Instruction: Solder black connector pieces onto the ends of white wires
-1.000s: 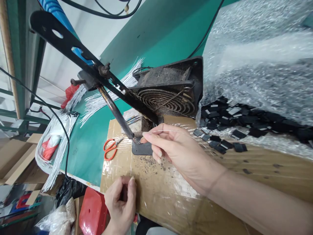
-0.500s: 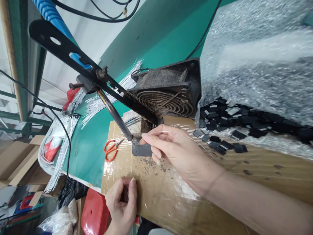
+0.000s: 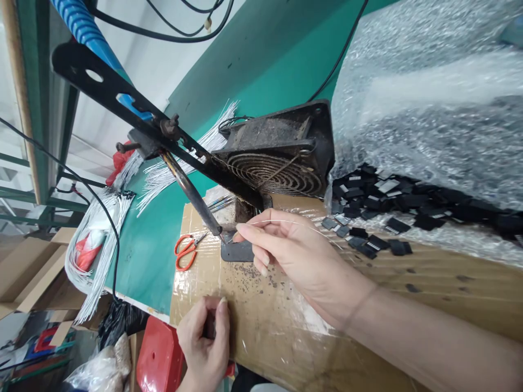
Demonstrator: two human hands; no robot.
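My right hand [image 3: 286, 245] pinches a thin silvery solder wire [image 3: 281, 221] between thumb and forefinger. The wire arcs back over the hand, and the fingertips are just right of the tip of a soldering iron [image 3: 200, 204]. That iron slants down from a slotted black metal arm [image 3: 134, 111]. Below the tip lies a dark flat base plate [image 3: 237, 252]. My left hand [image 3: 206, 340] rests curled at the cardboard's near edge, thumb against the fingers; anything inside it is hidden. Orange-handled scissors [image 3: 186, 253] lie left of the iron's tip.
A dusty black fan [image 3: 278, 149] stands behind my right hand. Several small black connector pieces [image 3: 388, 198] spill beside bubble wrap [image 3: 433, 92] on the right. Bundles of white wires [image 3: 180, 166] lie on the green mat [image 3: 143, 261]. A red stool [image 3: 159, 354] is below left.
The view has shifted very slightly. Both hands, the solder wire and the iron keep practically the same positions.
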